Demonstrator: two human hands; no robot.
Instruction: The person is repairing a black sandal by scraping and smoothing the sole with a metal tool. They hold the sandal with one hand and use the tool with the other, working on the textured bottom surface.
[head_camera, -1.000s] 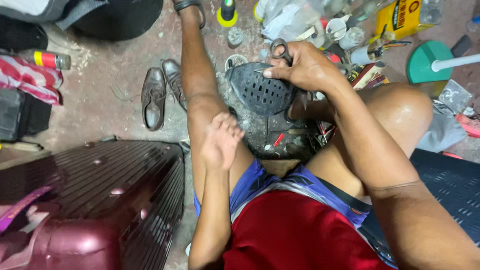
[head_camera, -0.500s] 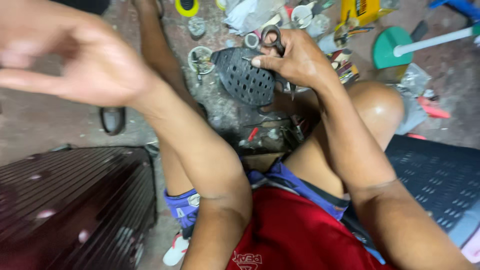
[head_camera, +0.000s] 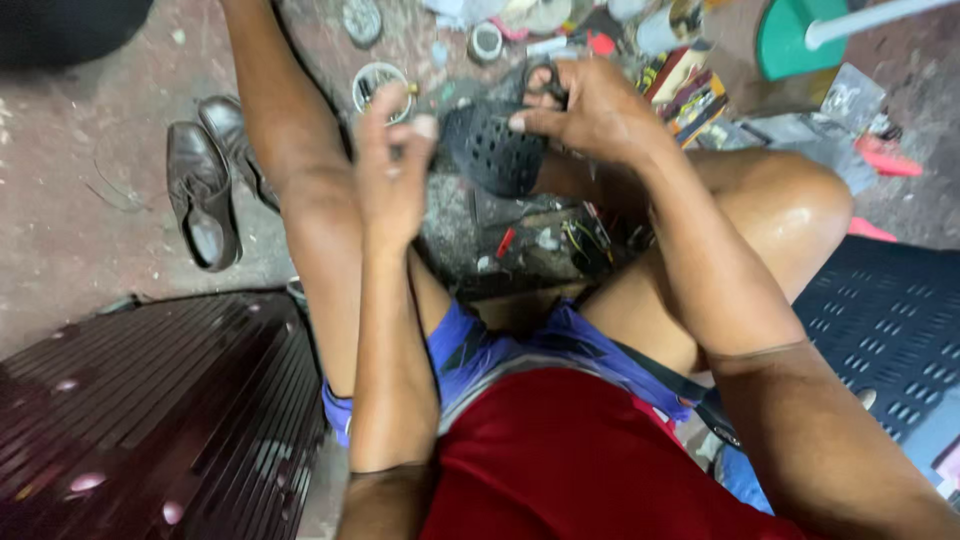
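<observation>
Holding the black perforated shoe piece (head_camera: 495, 150) above the floor, the right hand (head_camera: 590, 110) also grips scissors (head_camera: 545, 85); the left hand (head_camera: 392, 165) pinches something small, likely thread, suggesting stitching or trimming next.

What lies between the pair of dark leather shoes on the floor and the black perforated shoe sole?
In the head view, the person's outstretched leg and raised left hand lie between the leather shoes and the sole.
</observation>
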